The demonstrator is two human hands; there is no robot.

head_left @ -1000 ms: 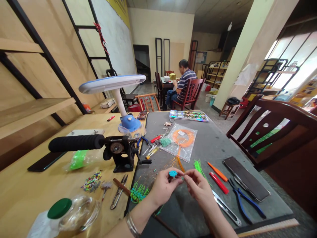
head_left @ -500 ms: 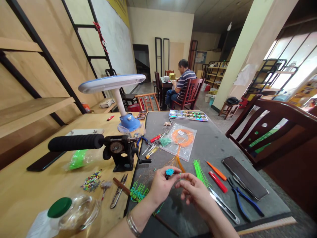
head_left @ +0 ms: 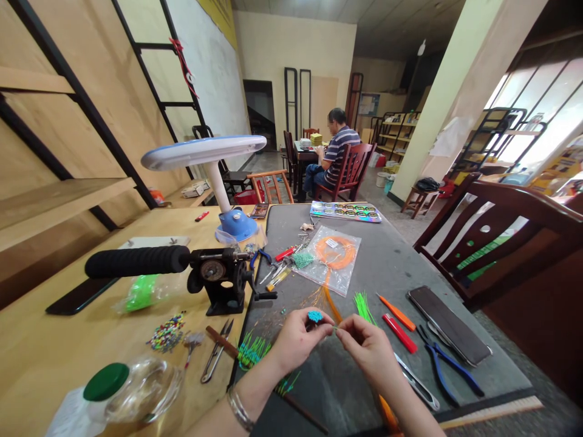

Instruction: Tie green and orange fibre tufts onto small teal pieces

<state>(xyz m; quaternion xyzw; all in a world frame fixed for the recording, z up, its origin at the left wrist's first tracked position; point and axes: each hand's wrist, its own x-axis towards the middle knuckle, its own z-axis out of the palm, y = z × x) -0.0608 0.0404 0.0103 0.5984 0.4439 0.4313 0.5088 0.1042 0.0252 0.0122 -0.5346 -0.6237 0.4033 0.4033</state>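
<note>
My left hand (head_left: 296, 341) is closed around a small bundle with a turquoise beaded tip (head_left: 314, 316) that pokes out above the fingers. Thumb and fingertips of my right hand (head_left: 367, 343) pinch a tiny thin greenish strand (head_left: 336, 329), right beside the left fingertips. Orange strands (head_left: 331, 300) run from a coil in a clear bag behind my hands, and an orange length (head_left: 388, 416) shows again below my right wrist. Near my left forearm lies a brown stick with green and turquoise bristly pieces (head_left: 252, 352) around it. Bright green filaments (head_left: 363, 306) lie just beyond my right hand.
A hand-cranked winding machine (head_left: 216, 279) and a lamp (head_left: 237, 224) stand left. Multicoloured beads (head_left: 167, 332), thread snips (head_left: 217, 352) and a green-lidded jar (head_left: 107, 381) are nearer. At right lie a red cutter (head_left: 399, 333), blue pliers (head_left: 449, 361) and a phone (head_left: 449, 325). Another person (head_left: 339, 152) sits far back.
My right hand has turned and closed its fingers into a pinch, slightly farther right. My left hand keeps its hold. An orange length now shows below my right wrist.
</note>
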